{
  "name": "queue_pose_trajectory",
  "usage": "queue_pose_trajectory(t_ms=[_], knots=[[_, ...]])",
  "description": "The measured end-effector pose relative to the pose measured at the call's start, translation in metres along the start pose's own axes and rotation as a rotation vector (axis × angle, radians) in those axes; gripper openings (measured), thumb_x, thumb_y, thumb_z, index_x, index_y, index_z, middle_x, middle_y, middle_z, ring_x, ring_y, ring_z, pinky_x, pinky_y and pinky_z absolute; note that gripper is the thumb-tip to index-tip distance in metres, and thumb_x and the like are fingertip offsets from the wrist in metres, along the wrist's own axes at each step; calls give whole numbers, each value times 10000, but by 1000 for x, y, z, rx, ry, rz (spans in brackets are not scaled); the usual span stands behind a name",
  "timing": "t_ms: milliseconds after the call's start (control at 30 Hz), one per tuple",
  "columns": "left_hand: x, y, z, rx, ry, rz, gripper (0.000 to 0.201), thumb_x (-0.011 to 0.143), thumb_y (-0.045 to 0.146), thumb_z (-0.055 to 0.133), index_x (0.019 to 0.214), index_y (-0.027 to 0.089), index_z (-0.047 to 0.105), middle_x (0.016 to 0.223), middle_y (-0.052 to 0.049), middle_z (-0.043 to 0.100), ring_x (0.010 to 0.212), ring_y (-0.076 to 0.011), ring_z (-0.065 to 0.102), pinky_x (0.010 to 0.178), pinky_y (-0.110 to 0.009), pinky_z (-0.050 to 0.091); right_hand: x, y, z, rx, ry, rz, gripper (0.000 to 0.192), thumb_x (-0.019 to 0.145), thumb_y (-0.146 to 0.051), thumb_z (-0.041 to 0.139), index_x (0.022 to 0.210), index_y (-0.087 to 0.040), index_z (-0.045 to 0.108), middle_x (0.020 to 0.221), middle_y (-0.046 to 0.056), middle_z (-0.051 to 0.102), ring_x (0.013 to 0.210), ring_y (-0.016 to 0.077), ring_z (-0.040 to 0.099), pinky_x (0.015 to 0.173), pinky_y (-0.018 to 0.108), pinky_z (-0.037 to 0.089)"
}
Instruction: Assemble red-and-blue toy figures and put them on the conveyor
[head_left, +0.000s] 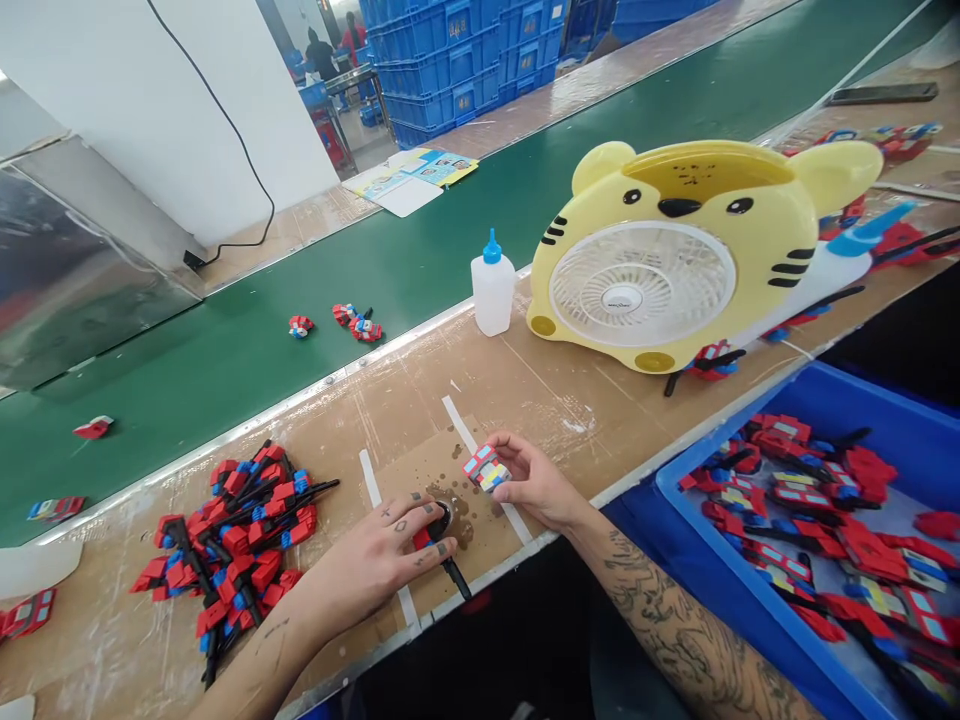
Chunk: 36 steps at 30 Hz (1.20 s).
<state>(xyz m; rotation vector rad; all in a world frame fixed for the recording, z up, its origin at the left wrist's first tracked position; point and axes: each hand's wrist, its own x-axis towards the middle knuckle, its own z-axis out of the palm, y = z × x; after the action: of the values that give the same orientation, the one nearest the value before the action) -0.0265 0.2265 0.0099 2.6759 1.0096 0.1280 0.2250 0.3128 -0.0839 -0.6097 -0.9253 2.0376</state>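
My right hand (536,483) pinches a toy robot body part (487,468) in red, white, grey and yellow, held just above the bench. To its left, my left hand (390,545) is closed over a red toy arm piece with a black rod (455,578) that sticks out below the fingers. Those fingertips are beside a small dark round dish (444,515), partly hidden by the hand. Wet-looking spots mark the brown board around the dish. A heap of red, blue and black toy arm pieces (240,540) lies left of my left hand.
A yellow animal-shaped fan (780,235) and a white squeeze bottle with blue cap (493,295) stand behind my hands. The blue bin (679,490) at right holds many toy parts. Beyond the bench runs a green conveyor belt (247,330) carrying several parts. Stacked blue crates (457,70) stand further back.
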Motion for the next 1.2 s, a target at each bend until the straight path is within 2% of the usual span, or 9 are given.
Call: queue_pose_trajectory(t_ms=[133, 400, 567, 733, 900, 1000, 1067, 1133, 1200], knots=[[-6, -3, 13, -174, 160, -87, 568, 919, 47, 425, 1400, 338, 503, 1368, -104, 550, 1309, -249, 475, 1064, -414, 458, 0, -3, 5, -41, -27, -9, 591, 551, -245, 942, 1037, -221, 605, 986, 29, 664, 866, 164, 624, 733, 261, 482], [7, 16, 47, -1071, 973, -673, 392, 835, 264, 724, 1215, 252, 627, 1216, -91, 655, 1155, -252, 621, 1022, -391, 500, 9, 5, 32, -80, -85, -105, 598, 591, -212, 923, 1068, -245, 563, 1054, 34, 639, 983, 183, 619, 855, 307, 486], [12, 11, 51, -1194, 1018, -655, 454, 774, 288, 792, 1204, 218, 666, 1229, -120, 671, 1166, -286, 624, 1050, -433, 488, 15, 7, 48, -239, -107, -179, 571, 639, -221, 895, 1105, -248, 566, 1111, 61, 641, 1080, 228, 609, 964, 369, 469], [14, 7, 52, -1256, 1033, -674, 448, 838, 294, 736, 1267, 218, 631, 1308, -125, 634, 1245, -269, 578, 1085, -392, 461, 19, -2, 57, -691, -66, -309, 518, 704, -234, 851, 1157, -271, 603, 1159, 69, 646, 1065, 251, 607, 958, 388, 479], [41, -1, 38, -1274, 1307, -655, 696, 751, 270, 809, 1369, 246, 490, 1332, -115, 595, 1284, -246, 542, 1042, -315, 476, 45, -5, 96, -1080, -60, -785, 407, 835, -171, 697, 1212, -236, 559, 1124, 100, 641, 1026, 250, 585, 880, 406, 513], [55, -29, 14, -1096, 1466, -719, 810, 672, 266, 846, 1376, 242, 448, 1196, -89, 637, 1109, -204, 631, 941, -273, 506, 79, -3, 124, -1142, -12, -1031, 279, 856, -113, 613, 1117, -199, 562, 1080, 120, 632, 1017, 246, 566, 862, 400, 520], [55, -62, -2, -992, 1469, -750, 802, 653, 300, 837, 1354, 212, 456, 1102, -74, 647, 997, -187, 651, 898, -277, 512, 111, -2, 132, -1150, -24, -1009, 251, 851, -149, 627, 1092, -191, 567, 1060, 121, 634, 1011, 246, 569, 864, 399, 518], [48, -107, -16, -865, 1376, -820, 800, 659, 339, 813, 1349, 181, 440, 1073, -76, 645, 955, -190, 650, 876, -292, 514, 151, -4, 129, -1140, -114, -889, 328, 818, -243, 701, 1114, -189, 570, 1071, 109, 642, 1013, 242, 585, 883, 395, 511], [37, -157, -28, -591, 1142, -989, 787, 731, 383, 743, 1386, 157, 369, 1121, -100, 638, 987, -200, 641, 896, -308, 505, 199, -11, 120, -1191, -173, -714, 446, 774, -343, 758, 1145, -185, 568, 1086, 90, 655, 999, 223, 608, 885, 362, 500]])
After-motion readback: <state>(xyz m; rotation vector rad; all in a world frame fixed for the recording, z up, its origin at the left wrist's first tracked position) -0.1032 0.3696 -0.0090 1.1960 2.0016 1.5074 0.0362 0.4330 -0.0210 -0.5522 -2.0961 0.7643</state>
